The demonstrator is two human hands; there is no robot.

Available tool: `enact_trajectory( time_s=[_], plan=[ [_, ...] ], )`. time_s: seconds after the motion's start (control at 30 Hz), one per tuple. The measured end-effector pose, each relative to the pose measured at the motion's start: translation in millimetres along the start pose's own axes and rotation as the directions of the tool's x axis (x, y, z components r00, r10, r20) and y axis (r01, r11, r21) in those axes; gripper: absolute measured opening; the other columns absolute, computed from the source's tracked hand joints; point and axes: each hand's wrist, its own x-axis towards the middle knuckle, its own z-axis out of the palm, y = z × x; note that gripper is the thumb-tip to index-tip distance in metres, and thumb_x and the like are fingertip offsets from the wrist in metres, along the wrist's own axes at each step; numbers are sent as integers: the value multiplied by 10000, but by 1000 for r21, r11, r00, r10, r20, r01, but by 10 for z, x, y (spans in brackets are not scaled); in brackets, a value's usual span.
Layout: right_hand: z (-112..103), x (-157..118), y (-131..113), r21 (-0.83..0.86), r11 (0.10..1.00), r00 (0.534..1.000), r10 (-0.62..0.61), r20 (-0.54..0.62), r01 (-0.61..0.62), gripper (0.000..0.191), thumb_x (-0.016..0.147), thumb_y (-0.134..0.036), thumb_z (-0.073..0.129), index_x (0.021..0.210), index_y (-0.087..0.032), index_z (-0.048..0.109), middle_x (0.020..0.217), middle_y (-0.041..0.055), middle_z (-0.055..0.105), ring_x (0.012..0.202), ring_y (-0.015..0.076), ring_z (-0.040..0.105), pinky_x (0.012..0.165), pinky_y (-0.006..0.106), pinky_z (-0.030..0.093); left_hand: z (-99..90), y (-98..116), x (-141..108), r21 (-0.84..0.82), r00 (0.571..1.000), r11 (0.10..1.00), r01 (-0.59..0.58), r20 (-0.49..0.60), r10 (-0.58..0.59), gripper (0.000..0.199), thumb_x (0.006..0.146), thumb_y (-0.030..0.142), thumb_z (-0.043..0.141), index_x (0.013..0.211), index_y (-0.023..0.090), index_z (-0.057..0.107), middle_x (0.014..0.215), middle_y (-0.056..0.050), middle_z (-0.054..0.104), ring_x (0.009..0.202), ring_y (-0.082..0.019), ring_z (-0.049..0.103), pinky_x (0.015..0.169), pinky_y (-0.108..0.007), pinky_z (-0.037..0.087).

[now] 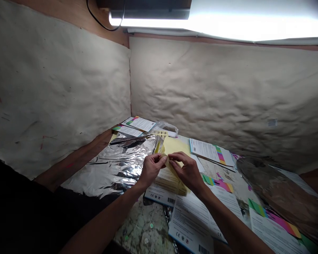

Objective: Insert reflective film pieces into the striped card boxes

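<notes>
My left hand [151, 170] and my right hand [186, 169] meet near the middle of the view, fingertips pinched close together at the edge of a thin yellow sheet [176, 144]. The sheet lies partly over printed white cards [159, 190]. Anything smaller between the fingertips cannot be made out. Left of my left hand, crinkled silver foil packaging [122, 165] spreads over the table. A small yellow label sheet with dark marks [161, 133] sits just beyond the yellow sheet.
More printed cards lie at the back left [140, 124], back right [210, 152] and front right [270, 229]. A clear plastic bag [169, 127] rests at the back. Brownish plastic [278, 190] covers the right side. Paper-covered walls [214, 88] stand behind the stained table [140, 225].
</notes>
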Motion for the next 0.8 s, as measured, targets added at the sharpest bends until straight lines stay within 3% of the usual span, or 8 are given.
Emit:
enact_trajectory(
  time_s=[0.1,0.2,0.57,0.8],
  plan=[
    [10,-9,55,-52,998,1000,19,-8,-19,197,855,-138,639,1007,-228,728,984,61,698,942,226,654,837,376,527,5,-4,14,-107,989,984,145,-16,-147,373,681,408,815,902,130,701,745,-23,694,642,-115,646,638,-235,558],
    [26,-45,108,-66,997,999,33,1,-33,190,856,-138,636,992,-230,730,980,62,700,939,229,653,832,381,524,3,-9,27,-118,983,976,184,3,-185,365,656,407,829,836,113,708,704,-23,681,626,-107,641,633,-228,563],
    [24,-99,94,-12,999,999,46,-19,-46,163,884,-154,613,967,-230,730,965,50,701,914,196,661,828,333,526,23,-70,19,36,998,997,64,-22,-63,368,685,454,811,807,117,729,682,-11,673,601,-89,611,609,-203,542],
    [7,-110,90,-12,1000,999,25,-42,-26,153,877,-158,625,981,-218,720,970,56,696,910,194,664,819,326,538,35,-64,5,23,998,997,69,5,-69,347,720,429,791,885,126,753,742,-30,714,670,-118,660,670,-224,556]
  ],
)
